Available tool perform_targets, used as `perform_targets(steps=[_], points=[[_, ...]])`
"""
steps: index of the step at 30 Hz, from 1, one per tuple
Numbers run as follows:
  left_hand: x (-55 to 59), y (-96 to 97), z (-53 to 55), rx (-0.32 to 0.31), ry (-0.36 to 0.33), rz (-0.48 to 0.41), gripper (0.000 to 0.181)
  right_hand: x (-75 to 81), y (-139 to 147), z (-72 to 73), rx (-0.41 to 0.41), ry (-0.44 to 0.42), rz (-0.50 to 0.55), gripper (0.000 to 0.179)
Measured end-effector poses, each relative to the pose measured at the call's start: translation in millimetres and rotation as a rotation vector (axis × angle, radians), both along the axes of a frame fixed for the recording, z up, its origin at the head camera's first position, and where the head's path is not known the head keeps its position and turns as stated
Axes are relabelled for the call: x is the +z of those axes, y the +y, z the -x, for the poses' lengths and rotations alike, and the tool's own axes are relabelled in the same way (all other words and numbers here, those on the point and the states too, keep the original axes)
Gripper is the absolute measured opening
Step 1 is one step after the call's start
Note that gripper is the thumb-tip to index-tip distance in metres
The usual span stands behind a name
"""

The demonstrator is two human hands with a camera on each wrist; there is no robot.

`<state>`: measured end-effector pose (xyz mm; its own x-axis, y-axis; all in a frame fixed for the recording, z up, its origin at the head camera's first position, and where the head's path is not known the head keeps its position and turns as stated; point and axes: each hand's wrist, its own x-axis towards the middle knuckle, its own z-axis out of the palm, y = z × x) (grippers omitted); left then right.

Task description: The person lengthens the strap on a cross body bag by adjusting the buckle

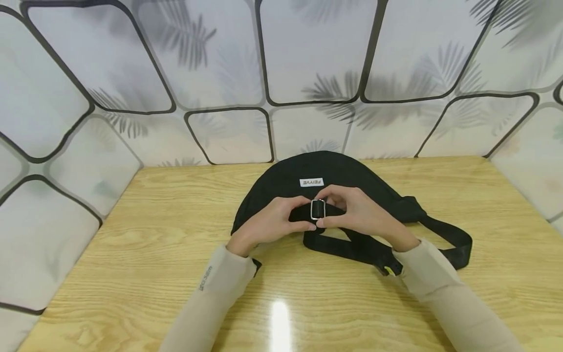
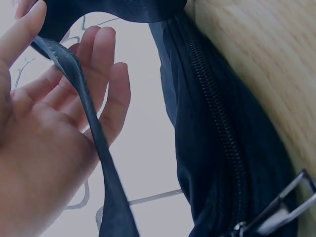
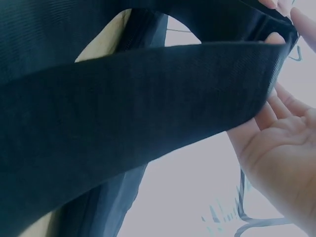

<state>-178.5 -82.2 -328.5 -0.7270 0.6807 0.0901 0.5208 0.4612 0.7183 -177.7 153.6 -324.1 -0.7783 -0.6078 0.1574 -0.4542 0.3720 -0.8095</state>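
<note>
A black waist bag (image 1: 325, 164) with a small white label (image 1: 311, 182) lies on the table. In front of it, both hands hold up its black webbing strap (image 3: 138, 108) at a silver metal slide buckle (image 1: 318, 209). My left hand (image 1: 272, 220) pinches the strap by its edges, right at the buckle's left side. Thumb and fingers of my right hand (image 1: 362, 210) grip the buckle's top and bottom edges. Strap webbing passes through the buckle. In the left wrist view, the other fingers of the left hand (image 2: 49, 123) are loosely bent behind the strap.
A loop of strap (image 1: 462, 249) lies on the wooden table (image 1: 154, 254) to the right. Near the right sleeve is a black strap end piece (image 1: 389, 268) with a yellow spot. A zipper (image 2: 212, 98) runs along the bag. A patterned wall (image 1: 228, 137) stands behind the table.
</note>
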Motion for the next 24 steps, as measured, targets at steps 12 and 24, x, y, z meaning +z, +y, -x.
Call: perform_targets(steps=[12,24], points=[[2.2,-7.1,-2.5,0.059,-0.015,-0.023,0.056,3.7,15.4,9.9,0.004,-0.152,0.061,0.038],[1.1,-5.1,-2.8,0.037,-0.046,-0.124,0.045,-0.7,13.2,11.1,-0.014,-0.210,0.113,0.031]])
